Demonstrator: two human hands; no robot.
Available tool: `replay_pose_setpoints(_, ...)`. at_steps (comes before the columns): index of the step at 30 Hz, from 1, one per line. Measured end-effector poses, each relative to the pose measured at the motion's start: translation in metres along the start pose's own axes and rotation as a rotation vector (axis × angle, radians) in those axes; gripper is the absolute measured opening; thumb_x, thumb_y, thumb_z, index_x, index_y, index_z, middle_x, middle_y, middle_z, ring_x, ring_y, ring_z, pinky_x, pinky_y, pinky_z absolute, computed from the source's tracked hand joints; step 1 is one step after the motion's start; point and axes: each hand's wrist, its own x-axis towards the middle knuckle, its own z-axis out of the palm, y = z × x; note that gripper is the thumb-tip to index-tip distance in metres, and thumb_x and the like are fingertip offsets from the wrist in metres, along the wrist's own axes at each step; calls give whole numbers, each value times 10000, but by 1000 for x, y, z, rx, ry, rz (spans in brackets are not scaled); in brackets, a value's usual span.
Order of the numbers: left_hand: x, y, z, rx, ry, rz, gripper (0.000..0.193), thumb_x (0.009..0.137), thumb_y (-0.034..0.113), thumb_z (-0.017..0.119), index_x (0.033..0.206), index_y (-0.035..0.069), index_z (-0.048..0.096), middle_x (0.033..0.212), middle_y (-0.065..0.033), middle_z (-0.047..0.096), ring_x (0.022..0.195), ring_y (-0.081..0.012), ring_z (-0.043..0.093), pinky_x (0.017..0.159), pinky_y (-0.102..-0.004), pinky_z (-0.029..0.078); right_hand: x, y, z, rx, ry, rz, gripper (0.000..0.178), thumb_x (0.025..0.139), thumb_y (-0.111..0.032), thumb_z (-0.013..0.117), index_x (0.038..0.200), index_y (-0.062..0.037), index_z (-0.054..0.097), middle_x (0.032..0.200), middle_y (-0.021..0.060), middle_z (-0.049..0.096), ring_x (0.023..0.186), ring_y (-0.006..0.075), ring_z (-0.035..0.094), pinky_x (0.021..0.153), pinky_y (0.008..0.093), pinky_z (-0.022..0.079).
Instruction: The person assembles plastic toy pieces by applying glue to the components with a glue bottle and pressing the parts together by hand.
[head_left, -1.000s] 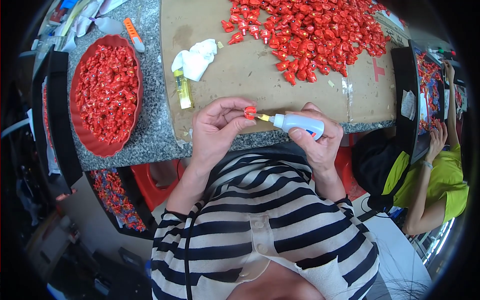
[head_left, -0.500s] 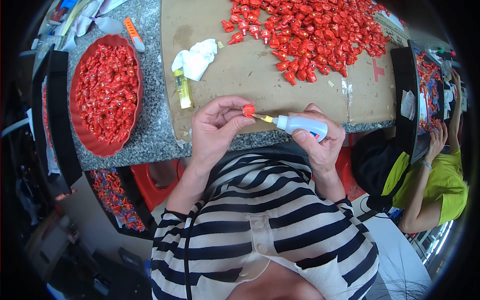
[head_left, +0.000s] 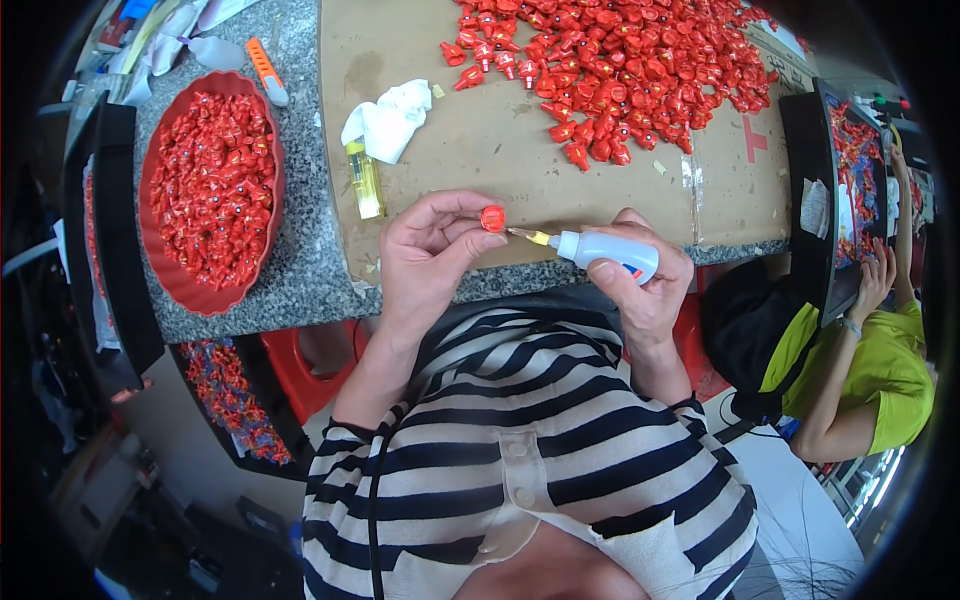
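Observation:
Between thumb and fingertips, my left hand point(head_left: 428, 255) pinches a small red plastic piece point(head_left: 493, 219). My right hand point(head_left: 648, 275) is wrapped round a white squeeze bottle point(head_left: 615, 255), tipped on its side. Its thin yellow-based nozzle point(head_left: 528, 236) points left, the tip a short way off the red piece. Both hands are above the near edge of a cardboard sheet point(head_left: 560, 200). Beyond them lies a large heap of similar red pieces point(head_left: 620, 75).
A red scalloped bowl point(head_left: 150, 215) full of small red pieces stands at left. On the cardboard lie a crumpled white tissue point(head_left: 392, 120) and a yellow clear container point(head_left: 366, 185). An orange utility knife point(head_left: 265, 70) rests behind the bowl. A co-worker in a lime-green shirt point(head_left: 865, 380) sits at right.
The nozzle tip, which was at the red piece, is now slightly apart from it. My left hand has shifted a little left with the piece, the bottle slightly right.

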Motion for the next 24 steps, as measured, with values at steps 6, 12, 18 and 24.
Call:
replay_pose_setpoints(6, 0, 1, 0, 9, -2, 14, 251, 741, -117, 600, 980, -68, 538, 913, -110, 605, 846, -146, 601, 763, -228, 496, 2, 0, -1, -35, -3, -22, 247, 654, -53, 724, 867, 44, 641, 718, 92, 635, 590, 131, 480, 531, 240, 385)
replay_pose_setpoints(12, -1, 1, -1, 31, -15, -8, 250, 740, -115, 600, 981, -75, 545, 918, -114, 609, 851, -147, 602, 769, -232, 497, 2, 1, -1, -32, 17, -51, 242, 657, -51, 720, 864, 45, 639, 711, 89, 630, 586, 131, 480, 528, 240, 382)
replay_pose_setpoints(18, -1, 1, -1, 42, -19, -13, 244, 747, -111, 595, 986, -86, 552, 919, -116, 612, 851, -150, 604, 768, -234, 499, 2, 2, 0, -52, 31, -2, 249, 655, -51, 722, 866, 48, 636, 691, 81, 616, 590, 133, 486, 524, 240, 379)
replay_pose_setpoints(24, -2, 2, 0, 53, -10, -24, 248, 750, -103, 597, 995, -87, 562, 916, -121, 622, 839, -146, 610, 763, -233, 500, 4, 2, 1, -62, 18, -34, 252, 654, -45, 722, 871, 49, 636, 708, 86, 625, 595, 132, 490, 532, 240, 386)
